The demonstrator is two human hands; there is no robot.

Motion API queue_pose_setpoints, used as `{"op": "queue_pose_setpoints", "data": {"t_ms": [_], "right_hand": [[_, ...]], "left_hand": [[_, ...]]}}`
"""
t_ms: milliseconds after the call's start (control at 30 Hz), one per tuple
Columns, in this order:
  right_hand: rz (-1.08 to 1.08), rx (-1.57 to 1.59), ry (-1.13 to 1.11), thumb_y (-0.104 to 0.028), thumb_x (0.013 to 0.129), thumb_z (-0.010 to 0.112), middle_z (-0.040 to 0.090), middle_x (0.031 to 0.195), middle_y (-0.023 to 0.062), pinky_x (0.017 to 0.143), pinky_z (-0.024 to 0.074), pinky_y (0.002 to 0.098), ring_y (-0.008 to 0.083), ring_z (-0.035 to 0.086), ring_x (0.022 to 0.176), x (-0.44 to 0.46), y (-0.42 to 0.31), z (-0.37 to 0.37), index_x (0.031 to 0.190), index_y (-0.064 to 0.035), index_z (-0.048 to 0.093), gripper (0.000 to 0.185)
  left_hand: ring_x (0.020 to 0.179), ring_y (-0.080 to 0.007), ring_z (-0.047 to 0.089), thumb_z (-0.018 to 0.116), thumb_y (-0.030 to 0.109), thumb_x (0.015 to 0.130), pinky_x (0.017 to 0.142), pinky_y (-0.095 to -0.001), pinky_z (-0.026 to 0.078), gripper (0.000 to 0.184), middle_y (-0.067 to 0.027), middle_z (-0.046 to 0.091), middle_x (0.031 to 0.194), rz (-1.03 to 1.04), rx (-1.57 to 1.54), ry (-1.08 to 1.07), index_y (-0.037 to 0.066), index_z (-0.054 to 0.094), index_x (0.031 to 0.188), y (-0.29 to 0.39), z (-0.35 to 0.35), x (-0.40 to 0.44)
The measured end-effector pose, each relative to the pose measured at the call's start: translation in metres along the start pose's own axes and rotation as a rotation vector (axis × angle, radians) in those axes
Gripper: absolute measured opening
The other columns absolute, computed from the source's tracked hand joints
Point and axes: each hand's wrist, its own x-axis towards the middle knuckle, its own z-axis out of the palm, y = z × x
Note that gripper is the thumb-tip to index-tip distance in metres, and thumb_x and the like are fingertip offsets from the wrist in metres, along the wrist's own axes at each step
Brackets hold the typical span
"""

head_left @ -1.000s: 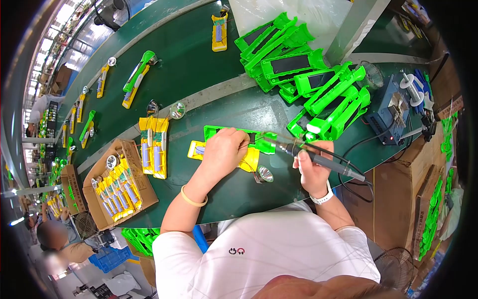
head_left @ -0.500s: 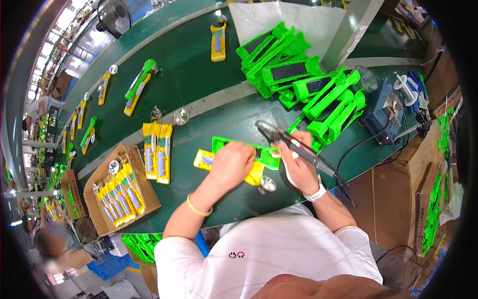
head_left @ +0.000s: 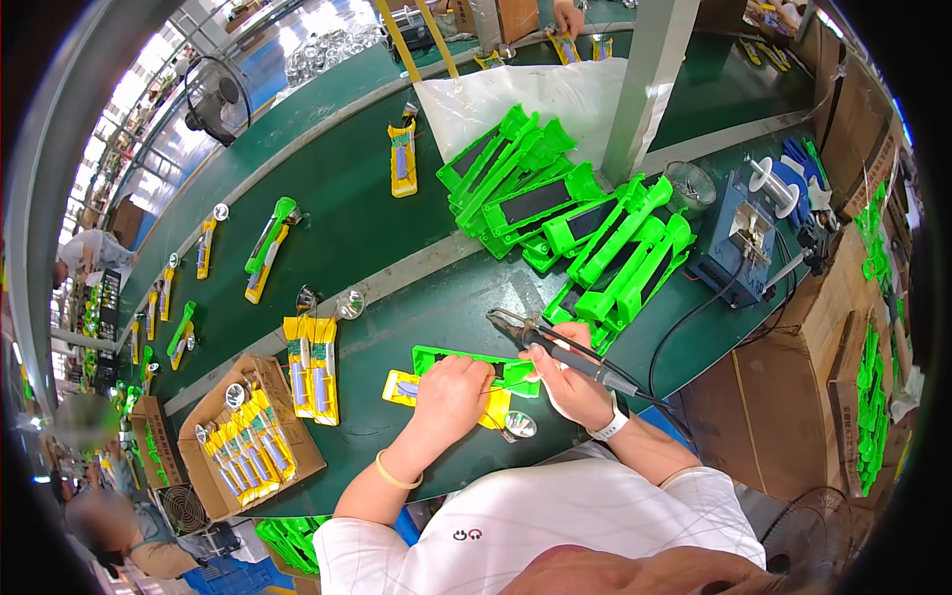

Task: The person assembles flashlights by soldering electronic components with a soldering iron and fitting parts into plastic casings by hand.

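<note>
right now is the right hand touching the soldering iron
Touching. The head view shows the right hand with its thumb and fingers closed around the grey handle of the soldering iron.

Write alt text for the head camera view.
A person's right hand holds a soldering iron near their left hand, which covers part of a green casing and a yellow casing on a green workbench. Nearby are piled green casings, a cardboard box of yellow casings and a blue soldering station.

The single head view looks forward and steeply down from above the wearer's chest, over the green surface (head_left: 397,288) close by.
</note>
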Motion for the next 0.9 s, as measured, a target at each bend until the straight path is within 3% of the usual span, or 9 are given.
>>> {"op": "queue_pose_setpoints", "data": {"t_ms": [167,267,333,367,467,533,667,767,900], "right_hand": [[-0.016,-0.046,-0.004,-0.012,0.095,0.052,0.058,0.097,0.0133,0.065,0.0571,0.0266,0.0182,0.066,0.087,-0.001,0.002,-0.001,0.111,0.0027,0.032,0.030],[0.007,-0.055,0.016,-0.012,0.095,0.052,0.058,0.097,0.0129,0.066,0.0573,0.0267,0.0188,0.066,0.089,-0.003,0.002,0.001,0.111,0.0028,0.033,0.029],[0.039,-0.027,0.017,-0.012,0.095,0.052,0.058,0.097,0.0125,0.067,0.0574,0.0266,0.0189,0.066,0.091,-0.005,0.001,0.002,0.111,0.0027,0.033,0.029],[-0.026,-0.046,0.052,-0.015,0.094,0.054,0.058,0.085,0.0101,0.062,0.0527,0.0271,0.0171,0.063,0.078,-0.004,0.004,0.003,0.108,0.0023,0.035,0.030],[-0.016,0.062,0.142,-0.018,0.090,0.062,0.057,0.069,0.0073,0.053,0.0428,0.0265,0.0124,0.055,0.059,-0.006,-0.001,0.008,0.103,0.0022,0.047,0.028],[-0.149,0.002,0.237,-0.015,0.086,0.066,0.057,0.087,0.0103,0.059,0.0437,0.0270,0.0140,0.053,0.072,-0.005,0.000,0.007,0.090,-0.0019,0.065,0.014],[-0.052,0.151,0.205,-0.009,0.085,0.067,0.054,0.087,0.0084,0.057,0.0457,0.0239,0.0117,0.055,0.065,-0.011,-0.001,0.009,0.088,0.0011,0.062,0.012],[0.004,0.408,0.166,-0.004,0.086,0.065,0.053,0.083,0.0057,0.056,0.0464,0.0223,0.0114,0.057,0.060,-0.010,-0.021,0.021,0.097,0.0019,0.046,0.022],[0.049,0.253,0.087,-0.003,0.085,0.064,0.052,0.082,0.0056,0.056,0.0440,0.0223,0.0105,0.056,0.062,-0.009,-0.014,0.034,0.095,0.0028,0.048,0.020]], "left_hand": [[0.066,-0.0263,0.057,0.069,0.012,0.073,0.059,-0.0364,0.046,0.010,-0.0085,0.059,0.069,0.101,0.108,0.119,0.006,0.061,0.075,0.010,-0.010,0.002],[0.063,-0.0203,0.059,0.070,0.008,0.076,0.055,-0.0308,0.047,0.010,-0.0066,0.062,0.071,-0.030,-0.085,0.142,0.005,0.061,0.077,0.015,-0.032,-0.008],[0.070,-0.0172,0.062,0.071,0.008,0.078,0.057,-0.0289,0.049,0.014,-0.0067,0.065,0.078,-0.431,-0.622,-0.045,0.004,0.059,0.084,0.012,-0.049,-0.020],[0.073,-0.0157,0.063,0.072,0.008,0.079,0.058,-0.0280,0.050,0.016,-0.0067,0.066,0.082,-0.631,-0.889,-0.139,0.004,0.059,0.087,0.008,-0.056,-0.025],[0.072,-0.0157,0.064,0.067,0.000,0.082,0.061,-0.0271,0.053,0.025,-0.0111,0.066,0.086,-0.648,-1.429,0.082,0.001,0.053,0.102,0.004,-0.054,-0.029],[0.071,-0.0164,0.065,0.064,-0.003,0.083,0.064,-0.0260,0.054,0.020,-0.0129,0.066,0.088,-0.698,-1.586,0.278,0.000,0.055,0.100,0.001,-0.050,-0.034],[0.076,-0.0146,0.062,0.064,0.002,0.084,0.062,-0.0238,0.050,0.005,-0.0087,0.066,0.084,-0.655,-1.127,0.204,0.001,0.064,0.089,-0.023,-0.046,-0.050],[0.072,-0.0178,0.059,0.066,0.005,0.082,0.061,-0.0276,0.047,0.005,-0.0072,0.064,0.077,-0.282,-0.364,0.152,0.004,0.066,0.086,-0.039,-0.054,-0.036],[0.080,-0.0243,0.055,0.067,0.006,0.076,0.067,-0.0311,0.047,0.008,-0.0076,0.056,0.083,0.030,-0.074,0.023,0.005,0.066,0.084,-0.069,-0.054,-0.020]]}}
